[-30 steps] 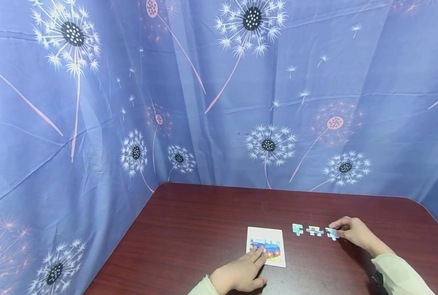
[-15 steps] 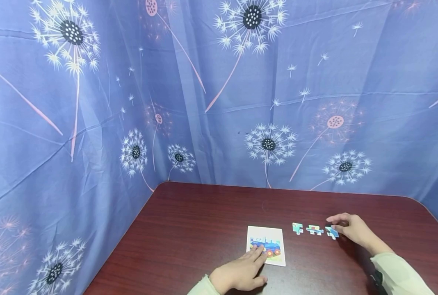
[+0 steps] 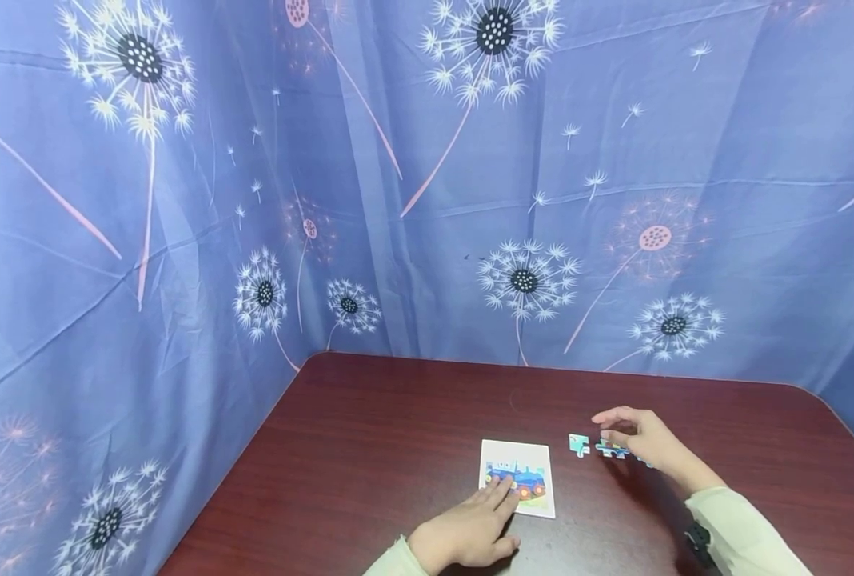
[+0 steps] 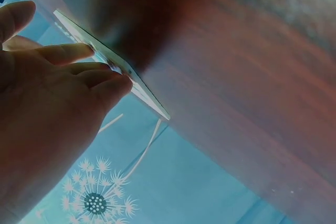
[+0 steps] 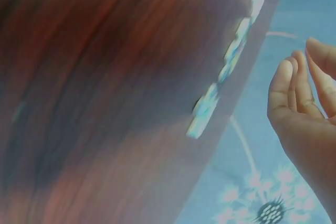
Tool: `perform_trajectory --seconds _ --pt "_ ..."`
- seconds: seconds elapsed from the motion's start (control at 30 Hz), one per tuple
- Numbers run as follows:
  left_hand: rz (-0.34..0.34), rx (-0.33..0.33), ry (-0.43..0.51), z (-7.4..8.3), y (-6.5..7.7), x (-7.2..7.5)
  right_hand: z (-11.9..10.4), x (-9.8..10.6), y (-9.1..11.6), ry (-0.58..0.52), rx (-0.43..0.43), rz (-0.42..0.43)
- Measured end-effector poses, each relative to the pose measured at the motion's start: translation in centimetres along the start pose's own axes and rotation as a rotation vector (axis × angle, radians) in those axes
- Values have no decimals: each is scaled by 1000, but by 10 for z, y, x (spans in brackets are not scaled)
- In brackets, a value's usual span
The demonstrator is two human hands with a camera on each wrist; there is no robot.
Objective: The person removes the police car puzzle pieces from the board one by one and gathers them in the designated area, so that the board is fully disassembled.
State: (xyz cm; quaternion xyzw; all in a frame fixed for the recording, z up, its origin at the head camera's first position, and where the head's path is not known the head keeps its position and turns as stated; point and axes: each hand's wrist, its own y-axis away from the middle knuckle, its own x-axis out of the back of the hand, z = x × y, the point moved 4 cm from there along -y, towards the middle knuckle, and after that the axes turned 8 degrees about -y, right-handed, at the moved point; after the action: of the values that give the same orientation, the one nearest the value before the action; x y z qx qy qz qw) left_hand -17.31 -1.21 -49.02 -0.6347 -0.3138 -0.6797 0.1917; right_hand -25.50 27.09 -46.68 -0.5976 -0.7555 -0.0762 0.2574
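Observation:
My left hand [image 3: 466, 528] lies with straight fingers on a white board [image 3: 516, 453] that bears a blue tractor picture, and covers its lower left corner. In the left wrist view the fingertips touch the board [image 4: 152, 101], seen nearly edge-on. To its right, three jigsaw pieces lie in a row: a left piece [image 3: 579, 445], a middle piece [image 3: 610, 450] and a right piece [image 3: 644, 462] mostly hidden behind my hand. My right hand [image 3: 646, 442] hovers over them, fingers loosely bent. In the right wrist view this hand [image 5: 304, 111] holds nothing and stands apart from the pieces.
All of this lies on a dark red-brown wooden table [image 3: 369, 448] with rounded far corners. Blue curtains [image 3: 427, 264] printed with dandelions hang behind it and along its left side.
My right hand has let go of the right jigsaw piece, lifted and moved left over the row. The left hand stays on the board.

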Motion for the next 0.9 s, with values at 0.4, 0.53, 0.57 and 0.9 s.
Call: perform_trajectory --seconds 0.4,0.53,0.57,0.9 --pt "7 -74 -21 8 4 4 -24 -42 -23 -67 77 -95" --pt "25 -105 -78 10 6 5 -29 -56 -28 -116 80 -129" --pt "24 -110 -81 10 6 5 -30 -59 -30 -118 88 -136" --pt "-23 -95 -34 9 7 3 -43 -92 -35 -132 138 -215"
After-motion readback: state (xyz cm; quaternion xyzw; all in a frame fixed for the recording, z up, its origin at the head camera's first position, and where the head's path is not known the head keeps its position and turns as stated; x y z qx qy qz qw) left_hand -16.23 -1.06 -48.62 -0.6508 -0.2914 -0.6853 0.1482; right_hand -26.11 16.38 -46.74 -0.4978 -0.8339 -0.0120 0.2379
